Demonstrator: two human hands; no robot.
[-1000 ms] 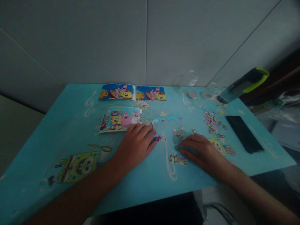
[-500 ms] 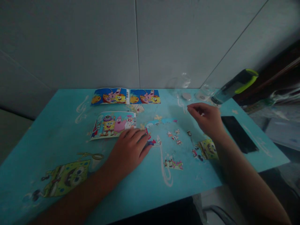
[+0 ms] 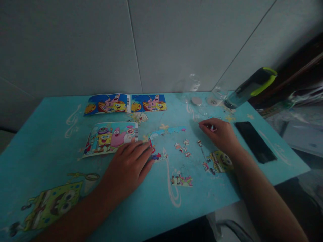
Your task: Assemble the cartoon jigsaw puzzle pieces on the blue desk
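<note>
My left hand (image 3: 132, 161) lies flat, fingers stretched out, at the lower edge of a printed cartoon picture sheet (image 3: 109, 137). Its fingertips touch the left end of a partly joined strip of jigsaw pieces (image 3: 157, 156); another joined strip (image 3: 174, 130) runs along the top. Held over the table to the right, my right hand (image 3: 218, 134) has its fingers pinched together. A small light and pink puzzle piece (image 3: 213, 128) shows partly between them. Several loose puzzle pieces (image 3: 183, 147) lie between the hands, and a joined cluster (image 3: 182, 180) sits nearer me.
Two blue cartoon picture sheets (image 3: 108, 103) lie at the back by the wall. Clear jars (image 3: 217, 95), a round lid (image 3: 196, 101) and a dark bottle with a green handle (image 3: 252, 85) stand back right. A black phone (image 3: 255, 142) lies at the right. The turquoise tablecloth (image 3: 50, 141) carries printed cartoon figures.
The view has shifted, so the table's things appear further left. My right hand has come down slightly, still pinched. My left hand stays flat beside the joined pieces.
</note>
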